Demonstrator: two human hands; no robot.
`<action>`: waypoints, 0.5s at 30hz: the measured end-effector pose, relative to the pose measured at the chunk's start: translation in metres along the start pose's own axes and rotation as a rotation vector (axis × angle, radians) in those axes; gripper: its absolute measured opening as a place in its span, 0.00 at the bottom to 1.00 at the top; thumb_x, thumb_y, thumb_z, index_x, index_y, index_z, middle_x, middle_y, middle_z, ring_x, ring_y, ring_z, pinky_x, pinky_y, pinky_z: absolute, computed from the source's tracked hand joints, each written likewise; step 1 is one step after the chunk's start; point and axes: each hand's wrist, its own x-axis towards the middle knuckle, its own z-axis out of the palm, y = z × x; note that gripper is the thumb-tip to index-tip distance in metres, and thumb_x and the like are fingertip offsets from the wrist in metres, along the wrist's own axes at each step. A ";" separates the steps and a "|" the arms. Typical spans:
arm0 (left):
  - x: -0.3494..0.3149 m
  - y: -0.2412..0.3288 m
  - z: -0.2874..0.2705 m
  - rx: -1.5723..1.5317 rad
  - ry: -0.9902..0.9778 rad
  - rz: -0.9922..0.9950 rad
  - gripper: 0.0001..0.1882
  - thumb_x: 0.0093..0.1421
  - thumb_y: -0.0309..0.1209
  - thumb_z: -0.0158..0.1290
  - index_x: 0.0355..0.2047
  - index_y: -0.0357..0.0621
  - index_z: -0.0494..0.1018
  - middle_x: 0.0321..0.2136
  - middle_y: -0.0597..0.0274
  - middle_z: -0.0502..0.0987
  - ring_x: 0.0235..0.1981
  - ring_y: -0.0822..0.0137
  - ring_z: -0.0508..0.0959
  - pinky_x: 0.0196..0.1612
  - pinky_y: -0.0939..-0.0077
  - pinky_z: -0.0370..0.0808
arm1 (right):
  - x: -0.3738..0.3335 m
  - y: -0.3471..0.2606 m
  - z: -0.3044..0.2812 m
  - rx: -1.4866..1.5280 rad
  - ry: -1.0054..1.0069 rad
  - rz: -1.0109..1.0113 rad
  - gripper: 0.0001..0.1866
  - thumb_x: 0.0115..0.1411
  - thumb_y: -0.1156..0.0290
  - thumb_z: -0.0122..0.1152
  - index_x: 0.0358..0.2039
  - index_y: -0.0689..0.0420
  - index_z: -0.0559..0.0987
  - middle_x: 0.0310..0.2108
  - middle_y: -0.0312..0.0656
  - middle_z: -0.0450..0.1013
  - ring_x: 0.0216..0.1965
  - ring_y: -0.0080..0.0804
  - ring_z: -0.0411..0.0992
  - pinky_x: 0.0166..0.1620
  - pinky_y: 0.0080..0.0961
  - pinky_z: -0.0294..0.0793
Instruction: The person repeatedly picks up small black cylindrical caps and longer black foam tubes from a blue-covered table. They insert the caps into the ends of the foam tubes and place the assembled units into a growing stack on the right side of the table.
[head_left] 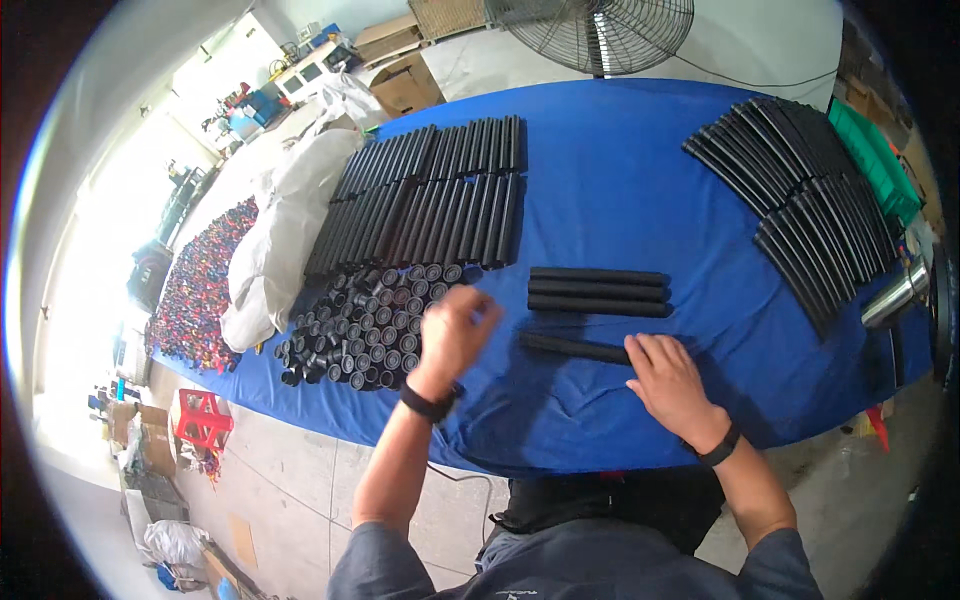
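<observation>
My left hand (455,335) is held over the right edge of a spread of round black caps (375,335). Its fingers are curled in, and whatever they may hold is hidden. At the near side of the blue-covered table, my right hand (672,382) closes on the right end of a single black tube (575,347), which lies slightly aslant on the cloth. Just beyond that tube, three more black tubes (598,291) lie side by side, apart from both hands.
Rows of black tubes (420,195) lie beyond the caps, with another fanned group (800,200) at the far right. A white sack (285,240) and many small coloured pieces (205,285) cover the left end. A green bin (872,160) and a metal cylinder (897,292) stand right; a fan (597,35) stands behind.
</observation>
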 end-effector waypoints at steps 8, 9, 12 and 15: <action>0.063 -0.060 0.009 0.638 -0.253 -0.168 0.19 0.54 0.35 0.64 0.47 0.46 0.81 0.50 0.55 0.74 0.55 0.52 0.74 0.52 0.55 0.78 | -0.025 -0.009 0.023 0.147 -0.105 0.020 0.19 0.55 0.68 0.69 0.45 0.59 0.76 0.37 0.44 0.68 0.41 0.43 0.68 0.45 0.41 0.69; 0.064 -0.064 0.012 0.669 -0.286 -0.167 0.19 0.53 0.34 0.64 0.46 0.46 0.81 0.50 0.55 0.74 0.55 0.52 0.74 0.52 0.55 0.78 | -0.032 -0.009 0.020 0.178 -0.085 0.033 0.19 0.55 0.68 0.70 0.46 0.59 0.76 0.37 0.44 0.68 0.41 0.43 0.68 0.45 0.41 0.68; 0.062 -0.079 0.020 0.705 -0.288 -0.139 0.16 0.52 0.31 0.62 0.43 0.46 0.81 0.47 0.55 0.74 0.54 0.51 0.74 0.51 0.54 0.79 | -0.039 -0.011 0.017 0.219 -0.050 0.059 0.20 0.54 0.68 0.70 0.46 0.58 0.76 0.38 0.44 0.69 0.41 0.43 0.68 0.44 0.40 0.67; 0.063 -0.084 0.024 0.701 -0.278 -0.096 0.13 0.52 0.30 0.61 0.39 0.43 0.79 0.45 0.54 0.74 0.51 0.51 0.75 0.48 0.55 0.79 | -0.041 -0.011 0.019 0.222 -0.030 0.083 0.19 0.54 0.68 0.70 0.46 0.58 0.76 0.39 0.45 0.69 0.41 0.43 0.68 0.45 0.40 0.67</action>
